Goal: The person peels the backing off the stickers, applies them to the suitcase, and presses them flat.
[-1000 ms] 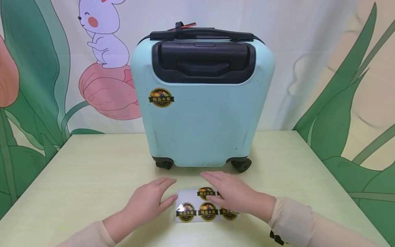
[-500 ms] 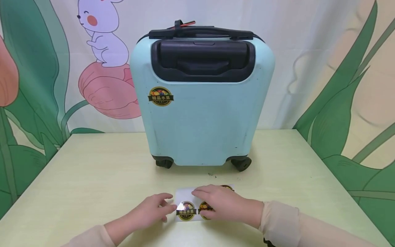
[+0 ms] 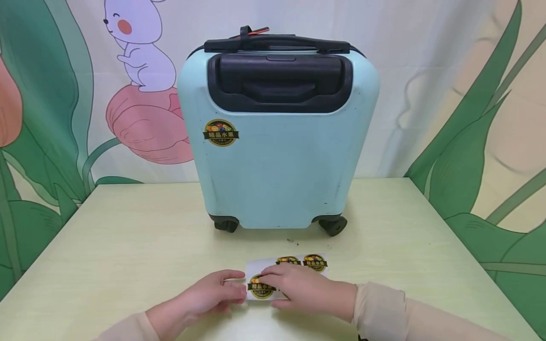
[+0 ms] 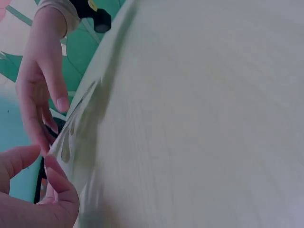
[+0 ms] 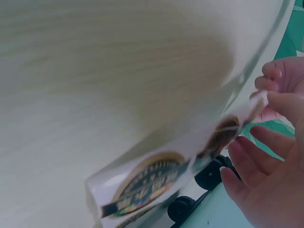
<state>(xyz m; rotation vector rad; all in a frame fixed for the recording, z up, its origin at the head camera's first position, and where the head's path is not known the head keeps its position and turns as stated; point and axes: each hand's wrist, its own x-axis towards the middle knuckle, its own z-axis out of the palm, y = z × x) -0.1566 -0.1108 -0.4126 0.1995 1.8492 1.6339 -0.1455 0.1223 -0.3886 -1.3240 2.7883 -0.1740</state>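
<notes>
A white sheet of round fruit stickers (image 3: 259, 266) is lifted at a tilt off the table in front of a light blue suitcase (image 3: 277, 170). At its left edge, my left hand (image 3: 209, 294) holds the sheet with curled fingers; in the left wrist view those fingers (image 4: 59, 180) meet the sheet's end. My right hand (image 3: 304, 290) reaches over the sheet's front part, covering some stickers, its fingers spread loosely. In the right wrist view, the right fingers (image 5: 249, 161) lie beside the sticker sheet (image 5: 107, 185). One matching sticker (image 3: 221, 133) is on the suitcase's upper left.
The suitcase stands upright on its black wheels (image 3: 333, 226), with a black top handle (image 3: 277, 45). Small dark specks lie on the pale table (image 3: 128, 227) before it. Behind hangs a printed cloth (image 3: 409, 94) with a rabbit and plants.
My right hand has come left and down over the sheet. The left hand has closed on the sheet's left edge, and the sheet has risen and shifted slightly right.
</notes>
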